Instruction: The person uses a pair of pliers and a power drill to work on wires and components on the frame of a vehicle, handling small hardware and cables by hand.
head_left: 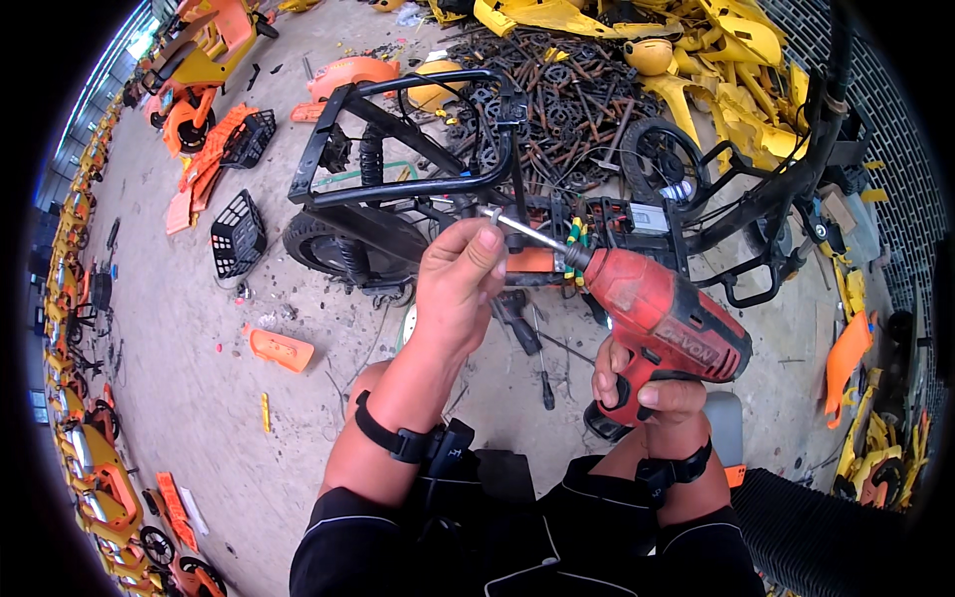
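My right hand [665,394] is wrapped round the grip of a red and black cordless impact driver [642,294], which points up and to the left. From its black chuck runs a long silver driver bit [537,234]. My left hand [454,279] is closed, thumb and fingers pinching at the bit near its far end. A small grey piece shows by the thumb tip; its kind is unclear. Just beyond my hands lies a stripped black scooter frame [428,187] with its wheels. Green-and-yellow-handled pliers [574,244] rest on it, behind the bit.
A dark power tool [515,323] and a screwdriver [545,383] lie on the floor below the frame. Beyond it are heaped rusty metal parts [567,109] and yellow body panels [736,109]. Black baskets [239,236] and an orange panel [281,349] lie left. Scooters [104,468] line the left edge.
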A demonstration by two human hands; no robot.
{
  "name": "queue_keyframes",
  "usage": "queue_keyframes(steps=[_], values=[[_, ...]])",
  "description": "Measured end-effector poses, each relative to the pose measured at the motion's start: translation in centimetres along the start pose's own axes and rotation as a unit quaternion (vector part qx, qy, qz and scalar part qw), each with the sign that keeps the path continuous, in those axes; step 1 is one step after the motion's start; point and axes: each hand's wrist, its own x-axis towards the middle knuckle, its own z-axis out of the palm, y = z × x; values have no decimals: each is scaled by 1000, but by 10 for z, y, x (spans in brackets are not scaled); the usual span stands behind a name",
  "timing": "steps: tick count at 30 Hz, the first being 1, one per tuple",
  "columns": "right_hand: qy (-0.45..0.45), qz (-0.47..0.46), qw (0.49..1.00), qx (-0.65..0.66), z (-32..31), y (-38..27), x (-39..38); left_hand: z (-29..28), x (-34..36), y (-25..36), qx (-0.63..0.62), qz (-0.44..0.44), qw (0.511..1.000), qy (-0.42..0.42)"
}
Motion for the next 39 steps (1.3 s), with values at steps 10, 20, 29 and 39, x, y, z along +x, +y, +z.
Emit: queue_keyframes(steps=[10, 20, 29, 39], values=[[12, -2, 1000, 2, 3, 1, 5, -3, 2, -3, -8, 1, 1000, -3], [12, 6, 1000, 13, 2, 2, 7, -4, 5, 1, 10, -4, 1000, -10], [-3, 11, 1000, 18, -4, 5, 6, -7, 4, 7, 80, -2, 997, -1], [-7, 17, 1000, 16, -2, 5, 5, -12, 2, 12, 96, -31, 995, -7]])
